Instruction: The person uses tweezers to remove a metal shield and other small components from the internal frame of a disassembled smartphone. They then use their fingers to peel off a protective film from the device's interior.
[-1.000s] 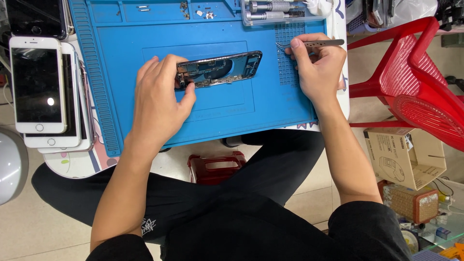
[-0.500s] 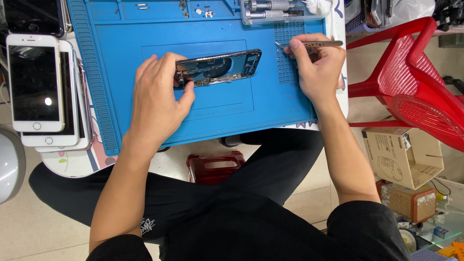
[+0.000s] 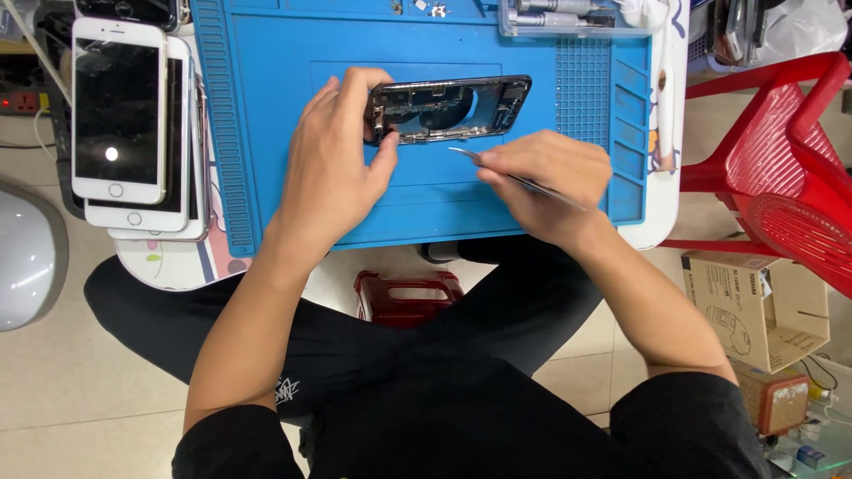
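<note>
Opened phone [image 3: 448, 109]: lying lengthwise on blue mat [image 3: 266, 106], upper middle, insides exposed, dark frame.
Left hand [image 3: 337, 168]: resting on mat at phone's left end; fingers curled, thumb and forefinger pinched on that end, holding it steady.
Right hand [image 3: 546, 182]: just below phone's right half, on mat; fingers closed together on tweezers [image 3: 497, 168].
Tweezers: thin, metal, tips pointing left, just short of phone's lower edge; touching or not, cannot tell.
Mat: covering most of white table [image 3: 652, 222]; ribbed strip along left side, grid of small cells at right.
Stack of phones [image 3: 129, 133]: left of mat, white-faced, screens dark, top one upright in view.
Clear tray [image 3: 577, 19]: top right of mat, holding metal tools.
Small screws [image 3: 426, 9]: top edge of mat, near tray.
Red stool [image 3: 781, 151]: right of table, well apart from hands.
Cardboard box [image 3: 763, 297]: on floor, below stool.
Red case [image 3: 408, 297]: on floor beneath table edge, between knees.
Black trousers and sleeves filling lower view.
</note>
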